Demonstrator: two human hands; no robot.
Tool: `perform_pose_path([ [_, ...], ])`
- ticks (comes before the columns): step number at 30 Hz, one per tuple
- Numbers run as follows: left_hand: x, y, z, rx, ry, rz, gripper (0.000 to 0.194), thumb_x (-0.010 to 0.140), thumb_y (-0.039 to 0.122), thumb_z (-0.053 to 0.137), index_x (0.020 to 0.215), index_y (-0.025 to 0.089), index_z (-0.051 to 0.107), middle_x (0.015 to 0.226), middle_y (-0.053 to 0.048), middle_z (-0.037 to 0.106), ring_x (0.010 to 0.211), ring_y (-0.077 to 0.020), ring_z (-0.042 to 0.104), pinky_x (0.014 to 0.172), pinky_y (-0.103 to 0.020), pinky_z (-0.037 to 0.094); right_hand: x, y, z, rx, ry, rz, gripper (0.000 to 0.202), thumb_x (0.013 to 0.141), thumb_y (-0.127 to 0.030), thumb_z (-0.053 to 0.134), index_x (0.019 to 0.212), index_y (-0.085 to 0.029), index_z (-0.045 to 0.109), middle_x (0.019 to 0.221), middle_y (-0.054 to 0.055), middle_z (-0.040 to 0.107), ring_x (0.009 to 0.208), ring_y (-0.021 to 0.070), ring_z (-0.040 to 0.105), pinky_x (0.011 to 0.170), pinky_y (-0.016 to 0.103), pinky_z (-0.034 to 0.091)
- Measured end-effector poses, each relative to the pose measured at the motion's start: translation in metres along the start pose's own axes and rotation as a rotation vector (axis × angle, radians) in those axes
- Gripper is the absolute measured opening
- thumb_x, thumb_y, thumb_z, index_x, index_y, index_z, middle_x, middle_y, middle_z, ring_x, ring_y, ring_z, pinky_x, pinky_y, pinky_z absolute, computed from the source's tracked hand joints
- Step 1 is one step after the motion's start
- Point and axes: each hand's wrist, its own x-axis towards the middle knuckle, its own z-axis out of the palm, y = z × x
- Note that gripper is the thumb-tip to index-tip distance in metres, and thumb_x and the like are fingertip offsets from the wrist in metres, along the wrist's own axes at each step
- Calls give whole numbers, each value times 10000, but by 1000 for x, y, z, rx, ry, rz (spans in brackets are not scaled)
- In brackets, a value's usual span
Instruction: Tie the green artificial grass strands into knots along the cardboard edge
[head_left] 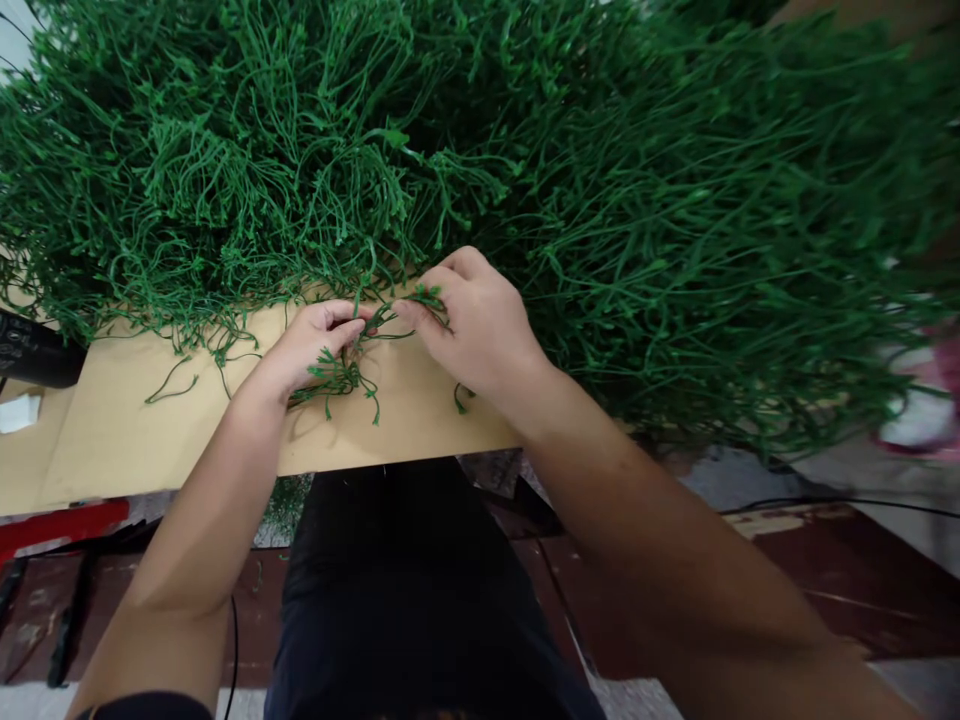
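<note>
Far left on the counter: a dark, rounded object (34,350), partly cut off, and just below it a small white scrap (19,412). Both well clear of the work.

Spread over the counter, a flat tan cardboard sheet (120,430), with a few loose green strands (172,385) lying on its bare part.

Left hand (311,345) resting low on the cardboard, fingers (346,330) pinched together on a small sprig of thin green plastic stems (341,375), whose branching tips fan out below the hand and touch the cardboard.

Just beside it, right hand (472,325), its fingers (420,312) closed on the other end of the same sprig; hands nearly touching, stem stretched short between them.

Above and to the right, a huge heap of tangled green plastic stems (675,230), overhanging the cardboard's far edge and reaching right up to the right hand's knuckles.

Probably separating or shaping one sprig. Best done with the grip close to the joint, pulling gently and straight so thin stems neither snap nor bend. Worth keeping the sprig low over the bare cardboard, away from the heap, lest loose tips snag in the tangle.
</note>
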Motion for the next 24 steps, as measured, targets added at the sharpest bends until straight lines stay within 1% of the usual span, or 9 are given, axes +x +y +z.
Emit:
perform_pose_path([
  [3, 3, -4, 2, 26, 15, 37, 80, 732, 74, 527, 753, 113, 594, 508, 69, 450, 449, -30, 346, 460, -175, 251, -5, -1, -5, 85, 10, 5, 213, 791, -338, 562, 670, -164, 538, 755, 41, 485, 647, 122, 448, 622, 293, 412],
  [7, 4, -6, 2, 83, 9, 106, 69, 741, 111, 533, 678, 117, 560, 534, 57, 458, 492, -37, 371, 498, -174, 281, -9, -6, -6, 284, 17, 13, 274, 800, -397, 548, 655, -168, 515, 779, 38, 505, 637, 104, 454, 579, 268, 405],
  [10, 1, -5, -2, 95, -74, 139, 74, 726, 181, 586, 696, 114, 583, 601, 33, 518, 550, -49, 425, 550, -181, 328, -10, -6, -1, 453, 41, 97, 321, 786, -471, 550, 686, -168, 525, 772, 35, 520, 646, 103, 475, 564, 257, 404],
  [14, -2, -4, -10, 68, -263, 155, 177, 657, 264, 684, 710, 107, 622, 724, -16, 610, 746, -102, 553, 709, -208, 402, -9, -3, 6, 659, 5, 243, 385, 764, -543, 546, 739, -160, 556, 672, 15, 519, 579, 88, 461, 533, 247, 392],
  [16, -2, -5, -11, 50, -277, 162, 244, 643, 332, 706, 705, 108, 631, 743, -31, 630, 795, -121, 571, 743, -219, 412, -9, -3, 6, 717, -19, 283, 403, 750, -560, 556, 732, -157, 559, 642, 6, 520, 546, 79, 447, 516, 241, 387],
  [18, 0, -7, -12, 25, -227, 156, 314, 643, 409, 701, 718, 112, 636, 739, -39, 640, 762, -120, 571, 711, -221, 419, -8, -5, 5, 755, -7, 296, 399, 747, -558, 564, 729, -159, 560, 649, 6, 536, 553, 78, 464, 522, 236, 398],
  [20, 1, -9, -12, 11, -183, 133, 355, 660, 464, 675, 729, 118, 635, 716, -40, 641, 667, -100, 545, 626, -209, 410, -8, -9, 2, 780, 31, 299, 375, 768, -539, 553, 751, -165, 566, 681, 10, 563, 588, 84, 501, 548, 235, 418],
  [22, 2, -9, -11, 29, -163, 105, 345, 706, 468, 629, 720, 124, 624, 676, -32, 630, 547, -68, 476, 525, -192, 363, -8, -14, 0, 794, 60, 294, 355, 806, -523, 512, 785, -174, 571, 714, 14, 586, 628, 90, 531, 575, 235, 434],
  [24, 1, -8, -8, 66, -129, 94, 295, 764, 416, 576, 700, 129, 604, 619, -12, 599, 466, -46, 394, 464, -185, 308, -9, -18, 0, 794, 64, 278, 365, 844, -520, 448, 789, -178, 564, 703, 11, 588, 626, 88, 533, 574, 233, 433],
])
